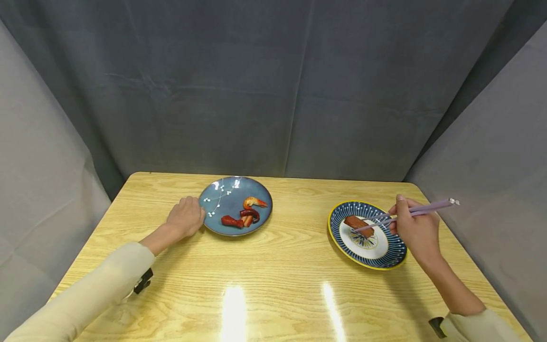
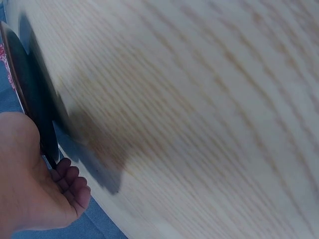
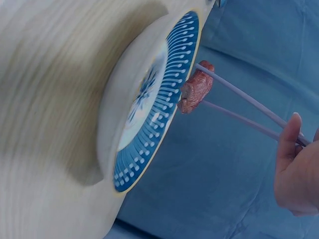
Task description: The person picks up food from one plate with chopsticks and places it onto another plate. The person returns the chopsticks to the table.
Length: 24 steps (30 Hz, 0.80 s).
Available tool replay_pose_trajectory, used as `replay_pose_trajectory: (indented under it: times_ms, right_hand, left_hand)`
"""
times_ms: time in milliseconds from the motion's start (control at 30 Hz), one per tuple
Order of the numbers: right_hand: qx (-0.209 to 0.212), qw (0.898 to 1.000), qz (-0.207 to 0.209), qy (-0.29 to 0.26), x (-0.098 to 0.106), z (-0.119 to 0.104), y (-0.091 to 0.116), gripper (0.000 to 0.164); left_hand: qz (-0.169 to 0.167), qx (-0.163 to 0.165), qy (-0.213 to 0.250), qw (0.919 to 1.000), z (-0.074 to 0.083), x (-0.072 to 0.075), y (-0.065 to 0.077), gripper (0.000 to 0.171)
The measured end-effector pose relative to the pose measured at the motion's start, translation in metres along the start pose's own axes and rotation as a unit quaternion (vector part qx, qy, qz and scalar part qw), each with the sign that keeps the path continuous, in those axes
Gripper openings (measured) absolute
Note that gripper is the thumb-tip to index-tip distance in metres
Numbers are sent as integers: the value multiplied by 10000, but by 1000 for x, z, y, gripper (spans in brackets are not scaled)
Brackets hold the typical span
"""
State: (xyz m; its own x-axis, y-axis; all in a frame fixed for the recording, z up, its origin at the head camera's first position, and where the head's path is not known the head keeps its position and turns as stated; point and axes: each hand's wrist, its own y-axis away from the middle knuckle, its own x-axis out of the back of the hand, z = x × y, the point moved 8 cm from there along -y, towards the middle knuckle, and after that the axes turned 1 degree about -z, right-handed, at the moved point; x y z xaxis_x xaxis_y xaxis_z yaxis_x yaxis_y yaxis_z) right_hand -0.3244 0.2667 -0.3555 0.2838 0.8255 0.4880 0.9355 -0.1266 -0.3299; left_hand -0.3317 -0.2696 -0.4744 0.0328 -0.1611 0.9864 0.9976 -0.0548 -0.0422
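My left hand (image 1: pixel 186 217) grips the left rim of a round blue plate (image 1: pixel 228 209) with white blossom sprigs; the fingers (image 2: pixel 75 181) curl at its edge. On that plate lie a shrimp (image 1: pixel 255 202), a dark red curled piece (image 1: pixel 255 216) and a red chunk (image 1: pixel 232 222). At the right, my right hand (image 1: pixel 416 232) holds light purple chopsticks (image 1: pixel 427 207). Their tips pinch a reddish-brown piece of meat (image 3: pixel 196 88), which is raised above a deep plate (image 1: pixel 386 259) with a blue patterned border, white middle and yellow rim.
Both plates are on a light wooden table (image 1: pixel 282 266), with a wide stretch of wood between them. A dark grey curtain (image 1: pixel 256 95) hangs behind the far edge. Pale cloth walls (image 1: pixel 38 166) close off both sides.
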Motion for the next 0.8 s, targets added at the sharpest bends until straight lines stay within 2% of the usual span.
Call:
replay_pose_trajectory:
  times_ms: [433,700,800]
  right_hand:
    - [332,9985,-164,-413,-32,-35,-3,47]
    - [543,9953,-234,-772,-43,-80,8,43]
    - [640,9936,-296,-885,-47,-89,9,43]
  left_hand:
    - [-20,30,-12,10000,2,3,2,31]
    - [-118,-15,-85,9999,3,1,1,31]
    - [-114,-6,-37,9999,3,2,2,31]
